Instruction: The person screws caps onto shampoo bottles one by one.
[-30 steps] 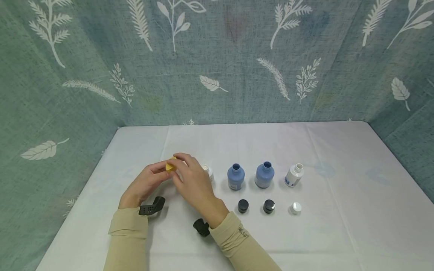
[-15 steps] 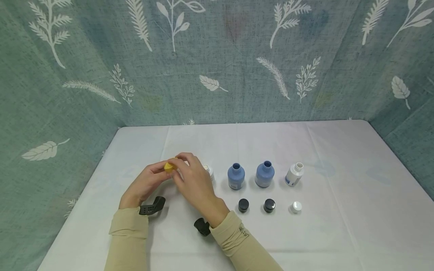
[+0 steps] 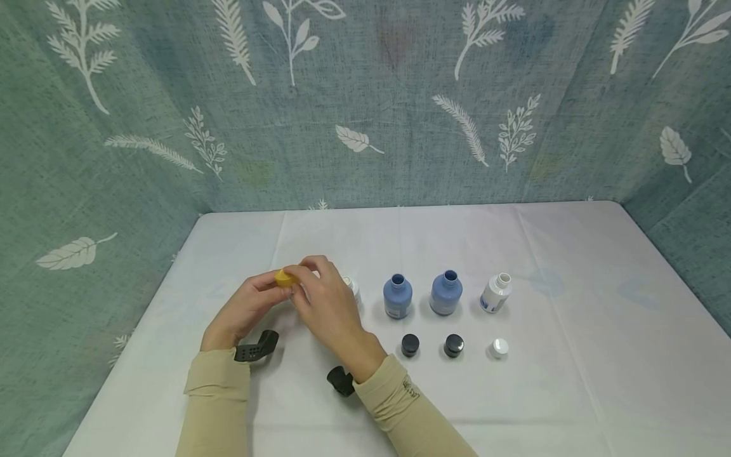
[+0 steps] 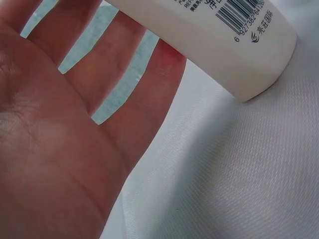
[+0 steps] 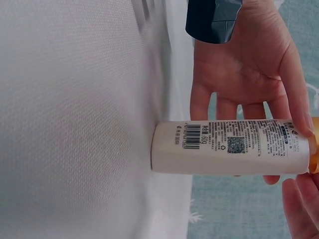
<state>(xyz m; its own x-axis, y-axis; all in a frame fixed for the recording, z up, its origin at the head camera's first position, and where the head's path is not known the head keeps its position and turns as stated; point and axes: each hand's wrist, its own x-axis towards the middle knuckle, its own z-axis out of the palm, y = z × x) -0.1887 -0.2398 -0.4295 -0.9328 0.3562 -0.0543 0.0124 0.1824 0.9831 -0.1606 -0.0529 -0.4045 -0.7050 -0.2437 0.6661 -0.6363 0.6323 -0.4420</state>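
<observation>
My left hand (image 3: 245, 311) holds a white lotion bottle (image 5: 229, 148) with a printed label and barcode, its thumb near the top and its fingers behind it. The bottle stands upright, its base right at the white cloth. From above, hands mostly hide it, but its yellow cap (image 3: 285, 278) shows between them. Fingers of my right hand (image 3: 331, 311) pinch that cap from the right. In the left wrist view the bottle's lower end (image 4: 234, 45) crosses the top, in front of the left fingers.
Right of the hands stand a partly hidden white bottle (image 3: 352, 292), two uncapped blue bottles (image 3: 397, 298) (image 3: 446, 295) and an uncapped white bottle (image 3: 495, 294). Before them lie two black caps (image 3: 410, 345) (image 3: 454, 345) and a white cap (image 3: 499, 348). A patterned curtain (image 3: 365, 114) borders the table.
The right hand's fingers have shifted slightly on the yellow cap, and more of the cap shows, a little farther left. The left hand stays in place with the bottle.
</observation>
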